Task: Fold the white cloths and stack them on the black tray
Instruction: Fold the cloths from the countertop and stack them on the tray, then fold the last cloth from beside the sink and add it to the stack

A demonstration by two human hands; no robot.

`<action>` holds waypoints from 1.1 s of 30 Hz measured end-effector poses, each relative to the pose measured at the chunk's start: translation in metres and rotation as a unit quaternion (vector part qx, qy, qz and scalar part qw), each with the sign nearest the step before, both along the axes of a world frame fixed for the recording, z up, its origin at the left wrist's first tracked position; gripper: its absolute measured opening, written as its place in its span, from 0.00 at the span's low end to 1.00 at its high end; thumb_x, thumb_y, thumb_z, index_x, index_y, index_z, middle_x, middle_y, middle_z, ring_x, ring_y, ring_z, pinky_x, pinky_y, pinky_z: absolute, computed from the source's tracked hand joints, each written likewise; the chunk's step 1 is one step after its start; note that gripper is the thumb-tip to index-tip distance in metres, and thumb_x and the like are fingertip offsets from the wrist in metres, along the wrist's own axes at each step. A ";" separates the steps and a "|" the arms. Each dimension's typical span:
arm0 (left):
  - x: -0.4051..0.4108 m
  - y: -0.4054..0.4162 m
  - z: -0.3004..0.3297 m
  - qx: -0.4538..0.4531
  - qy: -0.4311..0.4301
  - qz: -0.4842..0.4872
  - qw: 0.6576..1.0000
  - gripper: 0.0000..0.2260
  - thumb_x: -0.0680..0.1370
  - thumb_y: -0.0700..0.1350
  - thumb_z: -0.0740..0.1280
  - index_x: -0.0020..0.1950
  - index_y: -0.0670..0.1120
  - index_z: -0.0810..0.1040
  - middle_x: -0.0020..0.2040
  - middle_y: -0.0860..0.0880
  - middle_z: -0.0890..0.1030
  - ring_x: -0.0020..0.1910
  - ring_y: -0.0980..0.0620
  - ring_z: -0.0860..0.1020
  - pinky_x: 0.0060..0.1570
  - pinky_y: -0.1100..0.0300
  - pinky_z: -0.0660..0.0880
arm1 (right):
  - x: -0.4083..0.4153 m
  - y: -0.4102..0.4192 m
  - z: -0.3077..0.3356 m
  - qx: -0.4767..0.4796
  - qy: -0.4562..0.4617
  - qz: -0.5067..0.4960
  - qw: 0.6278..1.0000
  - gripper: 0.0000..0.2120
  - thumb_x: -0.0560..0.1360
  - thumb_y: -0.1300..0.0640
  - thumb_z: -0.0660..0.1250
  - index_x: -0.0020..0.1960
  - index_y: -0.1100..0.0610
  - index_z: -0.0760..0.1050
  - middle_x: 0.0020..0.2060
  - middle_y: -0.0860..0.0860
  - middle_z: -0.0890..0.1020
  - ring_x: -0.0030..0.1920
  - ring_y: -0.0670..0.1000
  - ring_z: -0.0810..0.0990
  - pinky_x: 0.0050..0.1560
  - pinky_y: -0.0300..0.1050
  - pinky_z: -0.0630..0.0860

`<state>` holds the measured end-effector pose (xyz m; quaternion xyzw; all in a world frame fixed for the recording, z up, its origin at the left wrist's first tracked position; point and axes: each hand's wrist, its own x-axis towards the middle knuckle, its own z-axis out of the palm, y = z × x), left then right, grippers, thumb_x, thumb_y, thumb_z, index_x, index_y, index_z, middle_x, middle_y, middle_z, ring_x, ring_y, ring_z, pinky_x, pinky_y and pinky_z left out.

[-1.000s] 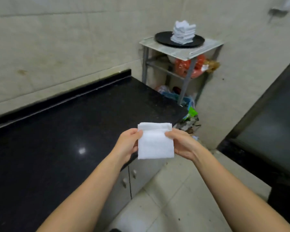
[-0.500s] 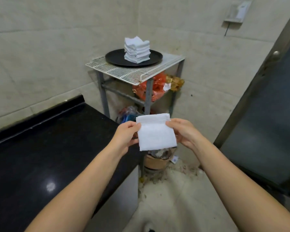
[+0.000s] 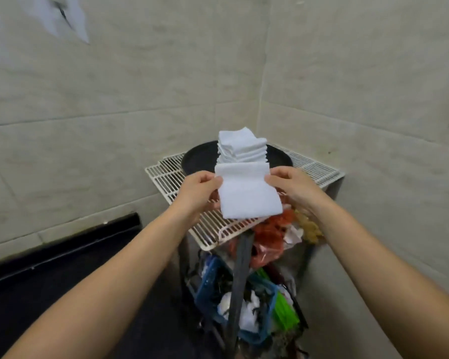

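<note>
Held cloth (image 3: 246,193) white, plain. Stacked cloths (image 3: 241,147) white. Tray (image 3: 197,159) black. Wire rack (image 3: 166,174) cream, grid-patterned. Bench (image 3: 36,294) black. Wall (image 3: 114,86) pale beige.

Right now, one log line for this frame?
phase: carry to stack | folded cloth: held by left hand and right hand | stack on black tray

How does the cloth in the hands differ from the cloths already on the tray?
The held cloth is a single piece up in the air, pinched at its sides by the left hand and right hand; the stacked cloths rest in a pile on the black tray. The held cloth hangs near upright, facing the camera; the stacked cloths lie flat. Both are white and folded.
</note>
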<state>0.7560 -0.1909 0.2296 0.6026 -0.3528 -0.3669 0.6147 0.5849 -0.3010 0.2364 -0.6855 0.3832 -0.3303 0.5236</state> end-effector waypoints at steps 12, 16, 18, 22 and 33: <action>0.056 -0.209 0.051 0.019 -0.024 0.173 0.984 0.11 0.78 0.41 0.65 0.38 0.46 0.67 0.36 0.46 0.75 0.31 0.52 0.75 0.23 0.63 0.75 | 0.104 -0.241 0.063 -0.051 0.011 0.098 0.994 0.08 0.75 0.63 0.67 0.55 0.61 0.77 0.34 0.50 0.77 0.29 0.45 0.75 0.28 0.36 0.71; 0.065 -0.220 0.035 0.053 -0.011 0.198 0.979 0.13 0.78 0.40 0.65 0.35 0.45 0.67 0.35 0.46 0.74 0.31 0.52 0.74 0.22 0.65 0.74 | 0.117 -0.260 0.037 -0.003 0.030 0.145 0.989 0.08 0.75 0.63 0.67 0.54 0.61 0.76 0.35 0.51 0.77 0.26 0.43 0.76 0.27 0.34 0.70; 0.068 -0.220 0.026 0.063 -0.014 0.205 0.977 0.13 0.78 0.40 0.66 0.35 0.45 0.67 0.34 0.47 0.73 0.31 0.52 0.72 0.21 0.67 0.73 | 0.120 -0.263 0.027 0.000 0.039 0.155 0.987 0.10 0.75 0.63 0.67 0.56 0.62 0.76 0.36 0.51 0.78 0.32 0.46 0.76 0.31 0.38 0.71; 0.068 -0.215 0.020 0.071 -0.009 0.219 0.973 0.12 0.77 0.42 0.67 0.37 0.45 0.67 0.35 0.45 0.74 0.29 0.51 0.72 0.21 0.66 0.72 | 0.117 -0.265 0.026 -0.017 0.051 0.160 0.986 0.14 0.75 0.61 0.68 0.60 0.60 0.73 0.39 0.51 0.78 0.36 0.47 0.77 0.26 0.34 0.73; 0.055 -0.015 0.024 0.098 -0.136 0.331 0.929 0.08 0.79 0.44 0.63 0.41 0.45 0.68 0.34 0.46 0.74 0.21 0.56 0.73 0.19 0.67 0.70 | 0.159 -0.090 0.065 -0.349 0.087 0.259 0.896 0.12 0.75 0.58 0.64 0.57 0.59 0.76 0.45 0.52 0.78 0.43 0.49 0.74 0.47 0.40 0.68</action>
